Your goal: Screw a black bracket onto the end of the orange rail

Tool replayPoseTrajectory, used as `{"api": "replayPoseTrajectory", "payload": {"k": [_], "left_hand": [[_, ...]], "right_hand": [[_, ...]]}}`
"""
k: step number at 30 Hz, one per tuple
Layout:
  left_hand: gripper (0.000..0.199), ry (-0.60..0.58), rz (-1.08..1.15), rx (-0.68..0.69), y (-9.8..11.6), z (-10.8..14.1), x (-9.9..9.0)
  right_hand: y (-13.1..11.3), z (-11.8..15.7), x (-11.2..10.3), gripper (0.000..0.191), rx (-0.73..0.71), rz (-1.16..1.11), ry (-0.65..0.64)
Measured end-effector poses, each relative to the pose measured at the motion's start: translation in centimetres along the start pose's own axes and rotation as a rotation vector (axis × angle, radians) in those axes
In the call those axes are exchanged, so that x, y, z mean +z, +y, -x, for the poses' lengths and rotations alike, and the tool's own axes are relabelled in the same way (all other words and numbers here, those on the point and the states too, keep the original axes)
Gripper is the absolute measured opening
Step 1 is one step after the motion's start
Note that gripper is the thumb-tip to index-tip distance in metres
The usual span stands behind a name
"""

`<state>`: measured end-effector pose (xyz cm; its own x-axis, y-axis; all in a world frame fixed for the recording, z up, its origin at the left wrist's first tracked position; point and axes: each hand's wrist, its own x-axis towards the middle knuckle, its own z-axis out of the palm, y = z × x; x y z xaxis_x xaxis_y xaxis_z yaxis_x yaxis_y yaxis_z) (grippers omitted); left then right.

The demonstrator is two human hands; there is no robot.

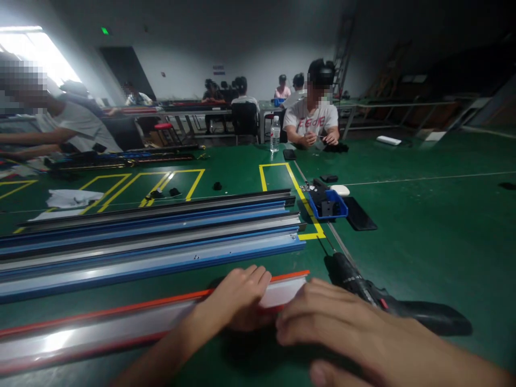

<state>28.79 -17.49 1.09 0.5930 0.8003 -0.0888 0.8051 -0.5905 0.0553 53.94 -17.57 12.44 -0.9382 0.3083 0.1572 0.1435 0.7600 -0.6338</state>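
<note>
A long metal rail with red edges (169,314) lies along the near part of the green table. My left hand (244,295) has its fingers wrapped over this rail near its right end. My right hand (342,322) is at the rail's right tip, its fingers spread somewhat and bent, with nothing visible held in them. A black power screwdriver (355,282) lies just beyond my right hand, partly covered by it. Blue-edged rails (153,263) lie side by side beyond the red-edged one.
A blue tray (342,208) of black parts sits beside a black phone (360,214). Yellow tape (310,236) marks the green table (423,231). A bottle (274,134) stands near a person (312,115) across the table; another person (76,121) is at the left.
</note>
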Motion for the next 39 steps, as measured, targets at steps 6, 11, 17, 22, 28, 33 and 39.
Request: {"api": "replayPoseTrajectory", "payload": {"k": [6, 11, 17, 22, 28, 33, 39], "left_hand": [[0.056, 0.051, 0.013, -0.002, 0.5, 0.5, 0.5], [0.060, 0.072, 0.005, -0.004, 0.9, 1.0, 1.2], [0.062, 0.060, 0.001, -0.030, 1.9, 0.8, 1.4], [0.059, 0.057, 0.016, -0.057, 2.8, 0.3, 1.3], [0.059, 0.054, 0.021, -0.076, 3.7, -0.1, 1.2], [0.065, 0.077, 0.044, -0.102, 3.8, 0.2, 1.5], [0.067, 0.150, 0.129, -0.127, 3.6, 0.5, 2.4]], "right_hand": [[7.6, 0.6, 4.6, 0.104, 0.276, 0.266, -0.099], [10.7, 1.6, 8.6, 0.107, 0.299, 0.433, -0.034], [10.5, 1.6, 8.5, 0.083, 0.303, 0.471, -0.018], [10.3, 2.5, 8.0, 0.080, 0.336, 0.468, -0.069], [10.1, 2.9, 7.5, 0.079, 0.363, 0.425, -0.099], [9.4, 2.4, 7.5, 0.075, 0.414, 0.413, -0.081], [9.2, 2.7, 6.4, 0.097, 0.318, 0.367, -0.098]]}}
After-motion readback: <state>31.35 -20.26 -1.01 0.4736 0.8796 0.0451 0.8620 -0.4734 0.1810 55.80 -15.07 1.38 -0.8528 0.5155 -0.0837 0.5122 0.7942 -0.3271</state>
